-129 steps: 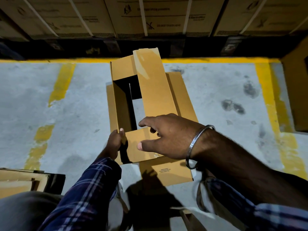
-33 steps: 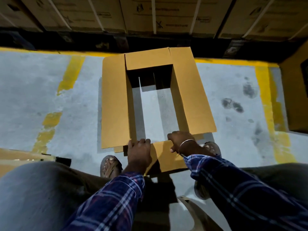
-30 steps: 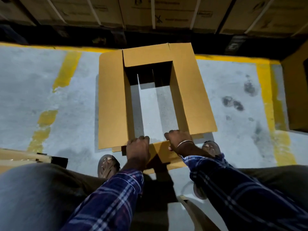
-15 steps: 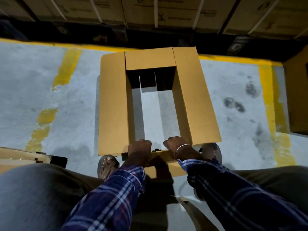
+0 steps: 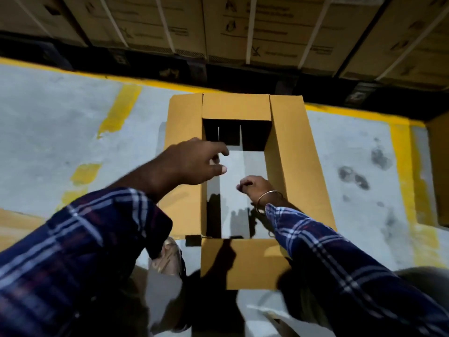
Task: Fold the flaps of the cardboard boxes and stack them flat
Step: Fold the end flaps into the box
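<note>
1. Cardboard, tan and corrugated: the open rectangular box stands on the grey concrete floor right in front of me, all four top flaps splayed outward and bare floor showing through its bottom.
2. My left hand hovers over the long left flap at the inner edge; my fingers are loosely curved and a little spread, holding nothing.
3. My right hand, steel bangle at the wrist, reaches down inside the opening near the right wall, fingers curled in. Whether they pinch the wall's edge I cannot tell.
4. To do this step well, I judge I should take hold of the two long walls, push opposite corners toward each other so the tube collapses along its existing creases, and keep the flaps in line with their panels rather than crumpling them.
5. Flat cardboard lies at my left, probably the stack; strapped cartons stand beyond the yellow floor line.
</note>
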Demonstrator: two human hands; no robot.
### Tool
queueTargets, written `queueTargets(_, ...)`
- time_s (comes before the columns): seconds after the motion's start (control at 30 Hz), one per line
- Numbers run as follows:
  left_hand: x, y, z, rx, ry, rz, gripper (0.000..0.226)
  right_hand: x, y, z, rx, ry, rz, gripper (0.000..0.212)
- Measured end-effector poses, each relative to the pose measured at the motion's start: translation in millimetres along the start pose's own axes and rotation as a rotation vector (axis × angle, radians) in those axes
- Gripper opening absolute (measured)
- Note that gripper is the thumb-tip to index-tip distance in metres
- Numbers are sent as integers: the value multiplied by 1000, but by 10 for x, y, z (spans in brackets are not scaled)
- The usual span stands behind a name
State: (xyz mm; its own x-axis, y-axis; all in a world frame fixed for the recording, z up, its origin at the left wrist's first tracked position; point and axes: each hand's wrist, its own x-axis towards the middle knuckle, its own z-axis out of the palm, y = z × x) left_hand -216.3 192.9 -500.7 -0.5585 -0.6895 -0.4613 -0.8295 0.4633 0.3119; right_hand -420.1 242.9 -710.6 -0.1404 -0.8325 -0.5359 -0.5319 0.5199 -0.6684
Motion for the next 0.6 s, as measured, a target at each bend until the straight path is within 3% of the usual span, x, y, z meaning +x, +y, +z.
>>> queueTargets(0.07, 52, -152, -10, -113, -211, -64, 62, 282, -86, -25, 180, 66, 75, 29)
queueTargets(0.13, 109, -279, -6, -70, -309, -97, 68, 608, -197, -99, 302, 120, 138, 33)
queueTargets(0.27, 166, -330, -36, -30, -239, -76, 66, 1357, -360, -279, 367, 200, 183, 46)
queueTargets(0.43, 145, -282, -76, 14, -244, -86, 69, 1810, -723, -402, 399, 228, 106, 56)
queueTargets(0.53, 168, -260, -70, 22, -243, -52, 71, 1830, -850, -504, 290, 491, -57, 32)
queueTargets(0.6, 125, -265, -80, 25, -238, -25, 70, 1839, -959, -559, 198, 715, -275, 32)
